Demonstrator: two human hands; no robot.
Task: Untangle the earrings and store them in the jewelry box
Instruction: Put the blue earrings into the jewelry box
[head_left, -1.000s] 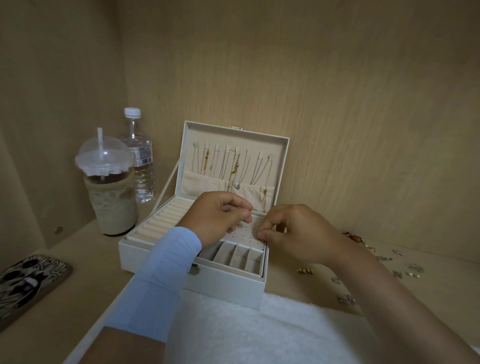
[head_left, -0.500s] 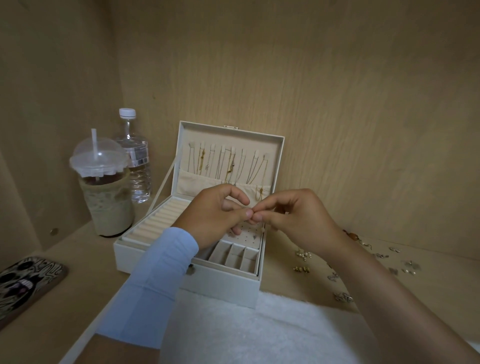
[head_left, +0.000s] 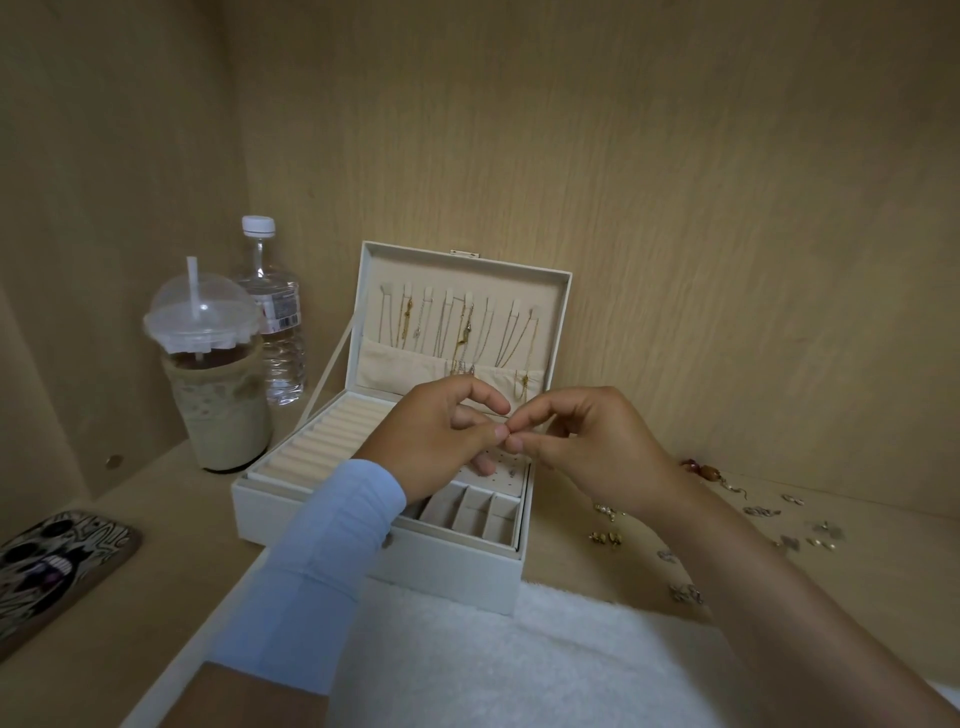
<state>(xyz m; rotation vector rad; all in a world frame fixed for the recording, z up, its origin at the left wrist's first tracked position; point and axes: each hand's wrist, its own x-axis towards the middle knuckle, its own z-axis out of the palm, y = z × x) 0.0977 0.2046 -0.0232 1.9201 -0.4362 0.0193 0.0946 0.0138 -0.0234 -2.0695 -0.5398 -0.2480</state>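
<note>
A white jewelry box (head_left: 447, 569) stands open in the middle of the wooden shelf, thin chains hanging inside its raised lid (head_left: 462, 322). My left hand (head_left: 431, 441) and my right hand (head_left: 592, 447) meet fingertip to fingertip just above the box's perforated earring panel (head_left: 501, 467). Both pinch a tiny earring (head_left: 506, 432), too small to make out clearly. Several loose earrings (head_left: 605, 538) lie scattered on the shelf to the right of the box.
An iced drink cup with a straw (head_left: 213, 374) and a water bottle (head_left: 272, 317) stand left of the box. A patterned phone case (head_left: 47, 566) lies at the far left. A white fluffy towel (head_left: 519, 665) covers the front. Wooden walls close in behind and left.
Both hands rose from the earring panel and brought their fingertips together above the box. In the last half second they have held almost still.
</note>
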